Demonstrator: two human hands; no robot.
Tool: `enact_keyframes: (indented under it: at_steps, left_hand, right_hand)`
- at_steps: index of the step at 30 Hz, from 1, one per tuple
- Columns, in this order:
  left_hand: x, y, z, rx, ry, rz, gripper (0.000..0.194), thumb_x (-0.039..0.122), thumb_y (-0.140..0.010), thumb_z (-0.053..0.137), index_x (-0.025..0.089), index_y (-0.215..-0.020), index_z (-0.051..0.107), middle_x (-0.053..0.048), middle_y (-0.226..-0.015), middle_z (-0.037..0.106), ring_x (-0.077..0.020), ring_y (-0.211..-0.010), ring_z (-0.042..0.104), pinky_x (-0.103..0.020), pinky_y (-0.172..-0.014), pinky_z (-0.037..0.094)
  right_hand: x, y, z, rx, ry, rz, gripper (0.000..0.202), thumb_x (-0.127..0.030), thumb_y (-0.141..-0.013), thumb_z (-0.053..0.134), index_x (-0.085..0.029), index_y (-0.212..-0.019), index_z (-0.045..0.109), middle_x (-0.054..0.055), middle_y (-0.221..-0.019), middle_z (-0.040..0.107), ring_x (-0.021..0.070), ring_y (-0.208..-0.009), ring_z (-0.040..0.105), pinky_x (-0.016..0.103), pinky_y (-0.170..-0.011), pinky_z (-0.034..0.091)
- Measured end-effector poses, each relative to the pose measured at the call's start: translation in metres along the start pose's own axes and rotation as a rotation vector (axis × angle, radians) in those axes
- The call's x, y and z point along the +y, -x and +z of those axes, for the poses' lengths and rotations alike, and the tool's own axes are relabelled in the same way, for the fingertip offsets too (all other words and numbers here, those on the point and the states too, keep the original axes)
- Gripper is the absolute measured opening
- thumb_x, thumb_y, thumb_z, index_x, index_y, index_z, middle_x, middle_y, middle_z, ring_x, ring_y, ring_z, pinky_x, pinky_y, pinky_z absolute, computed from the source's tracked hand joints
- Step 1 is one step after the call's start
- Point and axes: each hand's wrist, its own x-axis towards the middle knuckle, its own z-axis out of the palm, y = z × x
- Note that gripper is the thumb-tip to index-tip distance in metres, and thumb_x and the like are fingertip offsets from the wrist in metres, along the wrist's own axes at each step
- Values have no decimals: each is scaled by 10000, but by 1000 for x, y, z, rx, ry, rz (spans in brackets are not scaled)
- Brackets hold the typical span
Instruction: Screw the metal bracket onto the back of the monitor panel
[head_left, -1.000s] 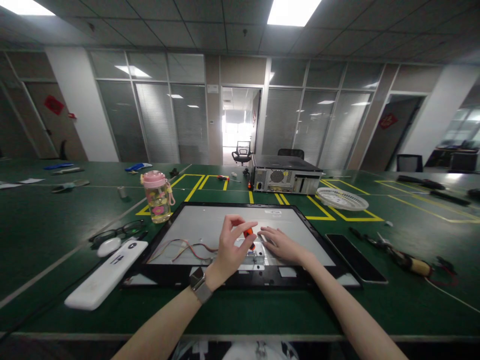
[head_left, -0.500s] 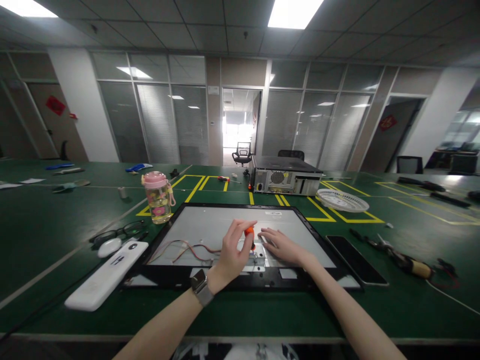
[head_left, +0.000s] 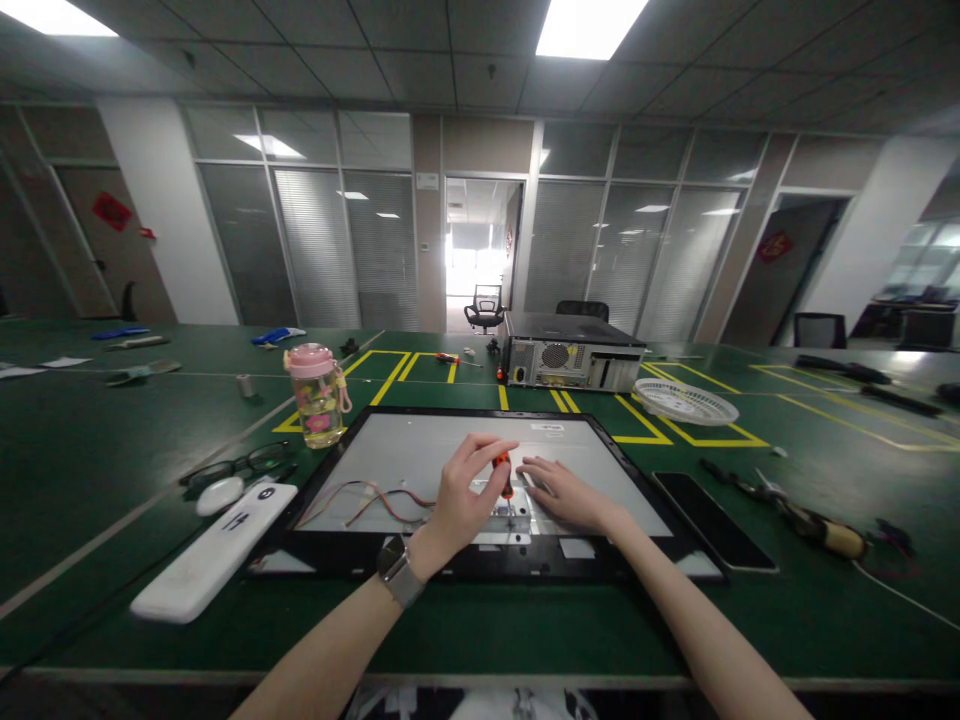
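Note:
A flat display panel (head_left: pixel 420 440) with a black frame lies on the green table, its pale side up. My left hand (head_left: pixel 469 495), with a watch on the wrist, pinches a small orange-and-black screwdriver (head_left: pixel 504 478) between thumb and fingers. The screwdriver stands nearly upright over a metal bracket (head_left: pixel 517 522) at the panel's near edge. My right hand (head_left: pixel 562 492) rests on the panel just right of the bracket, fingers spread and nothing in them. Thin coloured wires (head_left: pixel 360 488) run across the panel to the left.
Left of the panel are a pink-lidded bottle (head_left: pixel 315 400), glasses (head_left: pixel 240 465) and a white case-like object (head_left: pixel 214 555). To the right lie a black phone (head_left: pixel 712 520) and tools with cables (head_left: pixel 825 530). Behind stand a computer case (head_left: pixel 570 350) and a white basket (head_left: pixel 686 402).
My left hand has shifted slightly left at the knuckles, and more of the screwdriver's handle shows between the fingers. My right hand has stayed in place.

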Motion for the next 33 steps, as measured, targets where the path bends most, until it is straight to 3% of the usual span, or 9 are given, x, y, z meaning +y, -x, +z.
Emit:
enact_keyframes:
  at_steps: [3, 8, 10, 13, 18, 24, 29, 33]
  left_hand:
    - [-1, 0, 0, 26, -4, -5, 171, 241, -899, 616, 218, -1052, 690, -37, -934, 578, -150, -853, 596, -278, -778, 508]
    - [3, 2, -2, -53, 79, -52, 324, 172, -977, 415, 199, -1255, 578, -63, -986, 636, -166, -921, 610, -306, -837, 494]
    - [3, 4, -1, -64, 77, -51, 292, 202, -974, 439, 201, -1213, 607, -62, -987, 624, -169, -919, 607, -305, -833, 496]
    - [3, 5, 1, 17, -17, -36, 208, 254, -930, 561, 214, -1102, 670, -46, -967, 561, -158, -883, 585, -283, -798, 498]
    - [3, 3, 2, 11, -17, -18, 330, 141, -974, 432, 202, -1268, 569, -61, -1000, 618, -157, -945, 598, -294, -850, 492]
    - [3, 3, 2, 69, -82, 11, 235, 225, -924, 575, 224, -1139, 670, -47, -953, 568, -157, -875, 588, -285, -782, 506]
    - [4, 3, 2, -9, -15, -18, 331, 134, -965, 437, 203, -1253, 587, -63, -1012, 619, -159, -952, 599, -292, -844, 492]
    - [1, 3, 4, 43, -40, -2, 201, 227, -913, 589, 215, -1094, 676, -42, -945, 577, -156, -881, 588, -281, -799, 498]
  right_hand:
    - [0, 0, 0, -5, 3, -5, 459, -342, -966, 415, -179, -1384, 507, 162, -1511, 425, 294, -1426, 338, 545, -1156, 225]
    - [0, 0, 0, 4, -9, 2, 458, -352, -963, 415, -181, -1376, 519, 163, -1503, 436, 294, -1422, 346, 543, -1155, 230]
    - [1, 1, 1, 11, -14, -3, 455, -367, -965, 416, -194, -1373, 520, 151, -1500, 444, 288, -1421, 348, 535, -1157, 230]
    - [2, 0, 2, 23, -26, -9, 447, -369, -964, 418, -214, -1371, 519, 135, -1498, 450, 280, -1420, 351, 534, -1158, 229]
    - [2, 0, 2, 4, -20, 3, 454, -345, -961, 418, -195, -1379, 511, 161, -1504, 434, 288, -1430, 333, 549, -1158, 215]
    - [2, 0, 1, 24, -25, -15, 438, -358, -962, 426, -212, -1364, 522, 150, -1495, 449, 289, -1414, 360, 544, -1153, 231]
    - [1, 1, 1, 17, -24, 3, 447, -347, -958, 426, -196, -1367, 526, 161, -1499, 443, 299, -1423, 345, 553, -1154, 227]
    - [1, 0, 1, 10, -13, -1, 455, -345, -957, 432, -198, -1380, 512, 156, -1505, 437, 299, -1423, 346, 555, -1154, 225]
